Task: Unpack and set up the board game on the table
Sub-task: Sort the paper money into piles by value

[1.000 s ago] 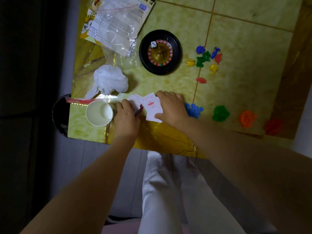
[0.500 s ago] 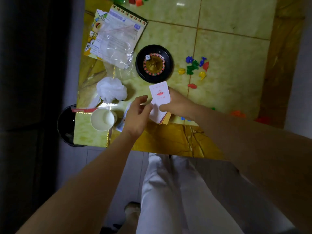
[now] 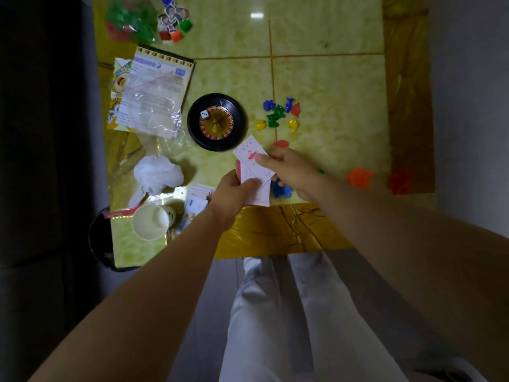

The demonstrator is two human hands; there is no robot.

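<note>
The left hand (image 3: pixel 230 193) grips the cards (image 3: pixel 259 195), right hand (image 3: pixel 292 172) pinches the top card (image 3: pixel 246 151), red print illegible.

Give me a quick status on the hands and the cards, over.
Left hand grips the card stack. Right hand pinches the top card. Roulette wheel close beyond, blue pieces beneath right hand.
</note>
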